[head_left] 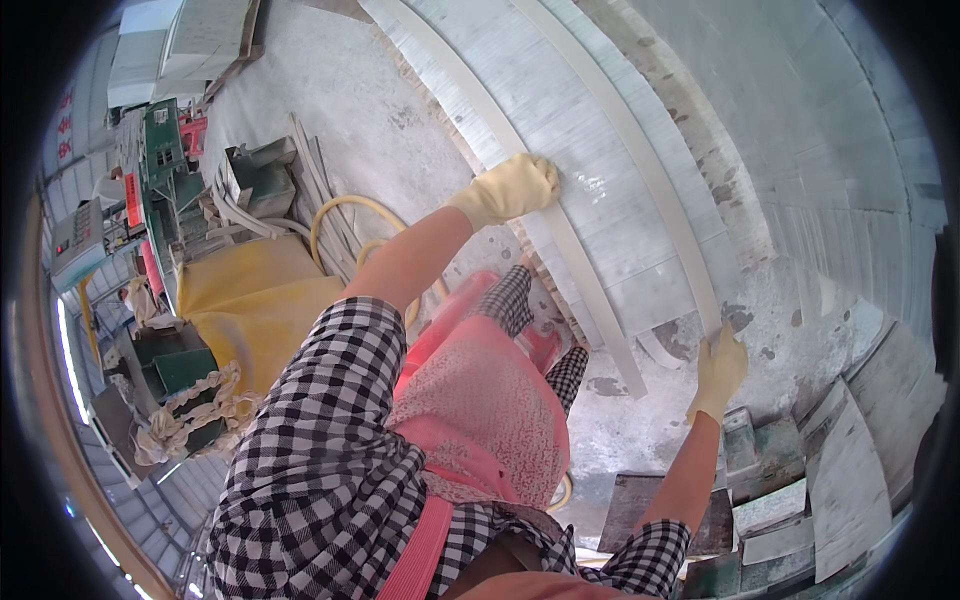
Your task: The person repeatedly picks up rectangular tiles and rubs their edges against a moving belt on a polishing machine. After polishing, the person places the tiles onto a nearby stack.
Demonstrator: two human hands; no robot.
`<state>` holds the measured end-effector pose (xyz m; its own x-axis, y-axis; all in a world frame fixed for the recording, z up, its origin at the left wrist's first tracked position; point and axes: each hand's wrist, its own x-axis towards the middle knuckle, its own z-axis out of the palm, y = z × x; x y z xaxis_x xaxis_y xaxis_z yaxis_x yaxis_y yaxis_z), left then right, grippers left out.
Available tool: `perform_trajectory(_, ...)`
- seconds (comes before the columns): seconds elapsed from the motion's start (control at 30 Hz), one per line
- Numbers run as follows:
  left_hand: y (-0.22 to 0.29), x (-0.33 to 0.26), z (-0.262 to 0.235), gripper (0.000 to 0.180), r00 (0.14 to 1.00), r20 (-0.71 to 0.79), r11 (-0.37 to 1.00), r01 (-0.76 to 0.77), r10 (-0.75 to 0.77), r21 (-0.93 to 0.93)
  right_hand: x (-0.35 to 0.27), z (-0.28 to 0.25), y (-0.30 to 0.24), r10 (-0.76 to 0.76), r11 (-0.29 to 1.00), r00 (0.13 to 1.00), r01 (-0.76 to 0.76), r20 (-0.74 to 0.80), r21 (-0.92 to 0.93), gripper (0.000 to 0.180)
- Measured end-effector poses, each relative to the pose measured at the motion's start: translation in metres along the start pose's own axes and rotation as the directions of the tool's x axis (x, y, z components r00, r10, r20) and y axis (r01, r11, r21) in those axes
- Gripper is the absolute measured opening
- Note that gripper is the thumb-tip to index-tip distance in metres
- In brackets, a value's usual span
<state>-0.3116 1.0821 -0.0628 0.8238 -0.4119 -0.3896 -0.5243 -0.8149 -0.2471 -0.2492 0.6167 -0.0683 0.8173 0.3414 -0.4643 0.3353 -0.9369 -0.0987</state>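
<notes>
While the left hand (pixel 510 187), in a pale yellow glove, lies flat and unclenched on the grey stone slab (pixel 600 180), its palm presses the slab's near edge; a small wet patch shines just beside the fingers. The right hand (pixel 718 368), gloved alike, closes around the lower end of a long white strip (pixel 640 150); this strip runs diagonally across the slab, up and away from the grip. A second white strip (pixel 560 235) lies parallel, passing under the left hand. Below the arms hang a pink apron (pixel 480 400) and checked sleeves; a yellow hose (pixel 335 215) curls on the concrete floor (pixel 350 90); stacked stone offcuts (pixel 780 500) sit near the right forearm.
</notes>
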Motion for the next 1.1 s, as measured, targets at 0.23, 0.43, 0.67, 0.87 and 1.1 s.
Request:
perform_trajectory(0.23, -0.006, -0.003, -0.014, 0.022, 1.0, -0.012, 0.997, -0.012, 0.011, -0.072, 0.012, -0.019, 0.017, -0.012, 1.0, 0.996, 0.014, -0.089, 0.028, 0.049)
perform_trajectory(0.43, -0.01, -0.003, -0.014, 0.025, 0.998, 0.025, 0.993, -0.053, 0.056, -0.107, 0.018, -0.009, 0.018, -0.043, 0.999, 0.998, 0.043, -0.047, 0.007, 0.049)
perform_trajectory(0.67, -0.006, -0.007, -0.02, 0.033, 0.999, 0.038, 0.999, -0.027, 0.029, -0.037, 0.011, -0.005, 0.018, -0.035, 0.999, 0.999, 0.035, -0.032, 0.011, 0.053)
perform_trajectory(0.87, -0.003, -0.008, -0.023, 0.035, 0.999, 0.044, 0.999, -0.002, 0.004, -0.052, -0.004, 0.001, 0.018, -0.06, 0.996, 0.998, 0.06, 0.003, 0.063, 0.051)
perform_trajectory(1.1, -0.004, -0.006, -0.019, 0.042, 0.998, 0.07, 0.996, 0.008, -0.001, -0.094, -0.003, 0.008, 0.016, -0.121, 0.989, 0.992, 0.124, -0.034, 0.082, 0.042)
